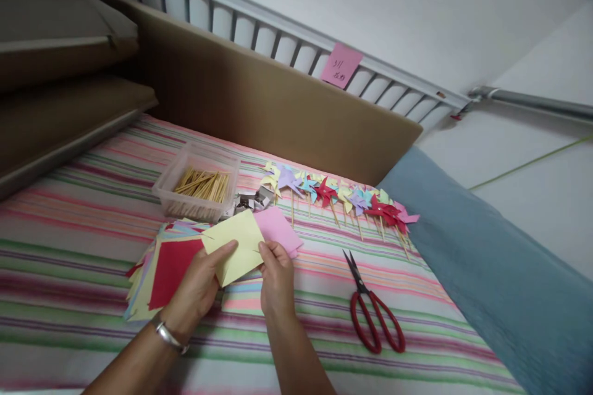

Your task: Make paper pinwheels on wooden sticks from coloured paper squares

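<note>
Yellow paper square, one: pinched by left hand and right hand. Red scissors, one pair. Stick tub, one.

Striped bed: paper stack, stick tub, pinwheels, scissors, blue blanket.

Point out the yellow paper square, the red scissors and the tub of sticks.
yellow paper square point(236, 244), head view, middle of the sheet.
red scissors point(373, 315), head view, where blades meet handles.
tub of sticks point(185, 207), head view, front wall.
</note>
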Motion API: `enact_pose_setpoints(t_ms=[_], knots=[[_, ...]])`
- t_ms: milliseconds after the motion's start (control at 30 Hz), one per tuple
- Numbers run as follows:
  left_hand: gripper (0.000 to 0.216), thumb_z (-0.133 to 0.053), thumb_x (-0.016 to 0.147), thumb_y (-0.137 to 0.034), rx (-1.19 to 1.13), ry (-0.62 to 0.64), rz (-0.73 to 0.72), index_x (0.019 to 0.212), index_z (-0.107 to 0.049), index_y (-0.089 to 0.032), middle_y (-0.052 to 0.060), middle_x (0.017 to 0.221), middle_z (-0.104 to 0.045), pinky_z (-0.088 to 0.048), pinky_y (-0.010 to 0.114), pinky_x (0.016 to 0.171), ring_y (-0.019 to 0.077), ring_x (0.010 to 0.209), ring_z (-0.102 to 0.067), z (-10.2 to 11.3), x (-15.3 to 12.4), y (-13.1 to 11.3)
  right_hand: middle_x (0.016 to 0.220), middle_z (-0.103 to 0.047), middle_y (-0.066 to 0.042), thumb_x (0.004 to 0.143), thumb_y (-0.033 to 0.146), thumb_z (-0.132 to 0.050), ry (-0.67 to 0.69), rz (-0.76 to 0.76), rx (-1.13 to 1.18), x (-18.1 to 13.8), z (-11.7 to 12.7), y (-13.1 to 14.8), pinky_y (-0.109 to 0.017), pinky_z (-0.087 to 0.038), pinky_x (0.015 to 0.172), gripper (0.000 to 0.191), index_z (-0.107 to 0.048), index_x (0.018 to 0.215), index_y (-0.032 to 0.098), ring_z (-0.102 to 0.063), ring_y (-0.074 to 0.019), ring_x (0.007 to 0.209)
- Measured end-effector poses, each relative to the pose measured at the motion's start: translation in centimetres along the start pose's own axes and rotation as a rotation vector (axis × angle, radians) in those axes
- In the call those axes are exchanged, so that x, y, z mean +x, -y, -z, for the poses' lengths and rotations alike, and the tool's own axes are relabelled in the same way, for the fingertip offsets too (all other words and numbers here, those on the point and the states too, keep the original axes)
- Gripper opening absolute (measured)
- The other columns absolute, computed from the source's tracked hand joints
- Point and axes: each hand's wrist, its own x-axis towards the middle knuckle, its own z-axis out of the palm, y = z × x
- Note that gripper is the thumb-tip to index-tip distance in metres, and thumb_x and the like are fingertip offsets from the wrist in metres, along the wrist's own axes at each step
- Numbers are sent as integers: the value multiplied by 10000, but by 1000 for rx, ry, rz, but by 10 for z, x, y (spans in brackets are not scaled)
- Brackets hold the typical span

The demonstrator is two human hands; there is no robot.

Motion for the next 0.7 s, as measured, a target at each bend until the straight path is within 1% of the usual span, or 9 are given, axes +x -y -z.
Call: enact_pose_setpoints(t_ms=[67, 133, 233, 300, 400, 467, 533, 567, 700], knots=[[362, -771, 633, -198, 18, -57, -21, 973, -681, -116, 89, 866, -757, -559, 321, 731, 248, 793, -704, -1, -1, -5, 704, -661, -21, 710, 450, -650, 18, 34, -130, 3, 11, 6, -286, -471, 581, 287, -639, 769, 169, -588, -168, 620], [379, -772, 623, -183, 40, -80, -53, 982, -677, -108, 97, 880, -755, -560, 321, 739, 250, 807, -704, 0, -1, -12, 781, -681, -41, 727, 444, -617, -35, 115, -332, 11, 40, 19, -314, -484, 664, 298, -668, 840, 173, -611, -198, 721], [413, -780, 606, -173, 62, -78, -113, 1000, -672, -115, 98, 919, -752, -560, 298, 732, 236, 820, -703, 4, 0, -21, 965, -676, -100, 696, 464, -589, -228, 234, -647, 22, 112, 39, -408, -429, 883, 368, -664, 904, 170, -592, -274, 951], [436, -794, 587, -184, 63, -78, -136, 1001, -674, -118, 99, 925, -751, -561, 298, 721, 233, 809, -704, 8, 1, -24, 982, -657, -164, 639, 467, -591, -335, 236, -800, 19, 162, 43, -506, -365, 932, 405, -660, 874, 144, -561, -349, 996], [449, -812, 556, -209, 63, -70, -139, 976, -684, -111, 118, 918, -750, -562, 329, 709, 242, 771, -705, 13, 3, -28, 953, -658, -196, 570, 487, -597, -365, 239, -977, 3, 216, 27, -551, -320, 968, 403, -657, 787, 153, -516, -415, 1073], [438, -815, 540, -207, 67, -72, -132, 947, -690, -102, 130, 902, -749, -562, 343, 678, 250, 740, -704, 15, 3, -31, 1069, -636, -214, 621, 499, -532, -361, 269, -1083, -8, 235, 10, -530, -299, 1009, 462, -661, 873, 134, -473, -408, 1156], [423, -812, 525, -192, 62, -82, -129, 920, -693, -97, 130, 865, -752, -561, 339, 635, 250, 703, -702, 17, 0, -35, 1108, -635, -209, 728, 487, -413, -286, 308, -1343, -13, 244, -4, -484, -337, 1001, 513, -648, 984, 108, -511, -365, 1137], [418, -810, 522, -186, 53, -77, -129, 913, -692, -94, 128, 850, -753, -561, 337, 626, 249, 692, -701, 18, -2, -37, 1094, -644, -206, 752, 476, -387, -277, 312, -1402, -13, 246, -7, -469, -351, 992, 519, -644, 1003, 102, -531, -353, 1116], [418, -796, 551, -195, 14, 4, -120, 935, -683, -79, 124, 832, -754, -566, 327, 669, 247, 721, -705, 28, -10, -45, 1078, -654, -210, 785, 475, -373, -367, 287, -1488, -7, 250, 2, -466, -370, 958, 554, -609, 1090, 77, -566, -356, 1061]])
